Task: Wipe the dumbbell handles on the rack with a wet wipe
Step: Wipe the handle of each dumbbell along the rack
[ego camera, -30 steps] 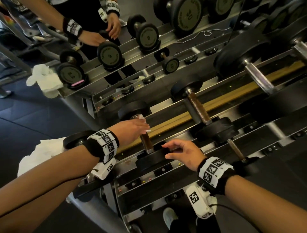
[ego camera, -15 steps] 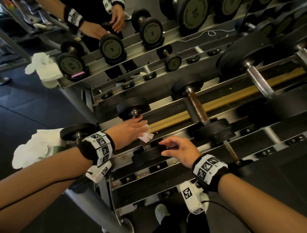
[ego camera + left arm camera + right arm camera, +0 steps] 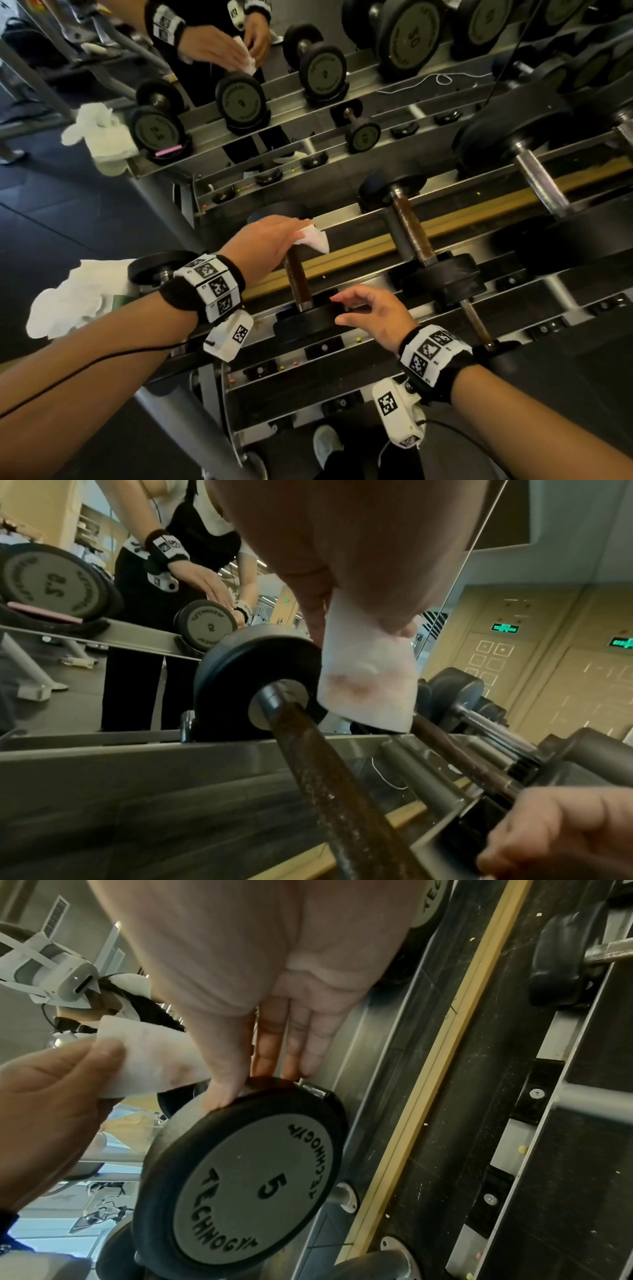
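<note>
A small dumbbell lies across the rack's middle tier, its rusty brown handle [image 3: 296, 278] bare between the two black discs. My left hand [image 3: 291, 236] pinches a white wet wipe [image 3: 314, 238] just above the handle's far end. In the left wrist view the wipe [image 3: 366, 680] hangs free beside the far disc [image 3: 240, 674], off the handle [image 3: 325, 777]. My right hand [image 3: 342, 308] rests on the near disc [image 3: 308, 325], fingers loosely extended. In the right wrist view its thumb and fingertips touch the rim of that disc [image 3: 246, 1177], marked 5.
To the right lie another rusty-handled dumbbell [image 3: 412, 233] and a bigger chrome-handled one [image 3: 539, 186]. A pile of white tissues [image 3: 75, 301] sits at the rack's left end beside a small dumbbell [image 3: 161, 267]. A mirror behind the rack repeats the person and the weights.
My left hand slid the wipe down the handle toward the near disc, then back up to the far end and lifted it off. The right hand stayed on the near disc.
</note>
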{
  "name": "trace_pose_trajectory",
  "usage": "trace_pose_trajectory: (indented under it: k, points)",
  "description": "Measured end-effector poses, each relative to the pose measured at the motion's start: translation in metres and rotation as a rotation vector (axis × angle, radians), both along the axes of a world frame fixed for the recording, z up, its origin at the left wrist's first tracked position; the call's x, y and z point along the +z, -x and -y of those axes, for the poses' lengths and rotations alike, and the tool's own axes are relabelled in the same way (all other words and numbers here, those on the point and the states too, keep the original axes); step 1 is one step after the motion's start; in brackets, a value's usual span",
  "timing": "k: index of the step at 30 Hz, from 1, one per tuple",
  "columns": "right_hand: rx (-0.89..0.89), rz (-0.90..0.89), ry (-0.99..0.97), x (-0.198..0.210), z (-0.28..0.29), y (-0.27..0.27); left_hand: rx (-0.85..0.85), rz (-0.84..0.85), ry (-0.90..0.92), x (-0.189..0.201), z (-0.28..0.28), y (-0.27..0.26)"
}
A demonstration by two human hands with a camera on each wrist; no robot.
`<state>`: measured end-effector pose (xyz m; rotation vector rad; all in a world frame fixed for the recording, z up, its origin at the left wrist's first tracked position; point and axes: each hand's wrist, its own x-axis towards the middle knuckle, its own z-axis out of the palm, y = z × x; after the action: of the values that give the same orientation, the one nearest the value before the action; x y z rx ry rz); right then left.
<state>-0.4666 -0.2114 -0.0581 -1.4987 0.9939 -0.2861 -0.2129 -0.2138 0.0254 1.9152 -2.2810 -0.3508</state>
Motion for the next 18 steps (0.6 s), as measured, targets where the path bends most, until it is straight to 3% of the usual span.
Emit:
trace_pose_trajectory:
  k: [2,5,14,18]
  points:
    - [-0.004,0.003,-0.001,0.0,0.0,0.0,-0.094,0.064,-0.062,-0.011,-0.002,-0.002]
    - [-0.007,0.011,-0.001,0.0,-0.001,0.0,-0.31,0.339,-0.18,-0.034,-0.012,-0.005]
    - [0.064,-0.038,0.021,0.015,0.001,-0.003,-0.222,0.151,-0.395,-0.034,-0.034,0.002]
    - [0.148,-0.081,0.048,0.026,0.005,-0.009,0.046,-0.162,-0.396,-0.032,-0.057,0.005]
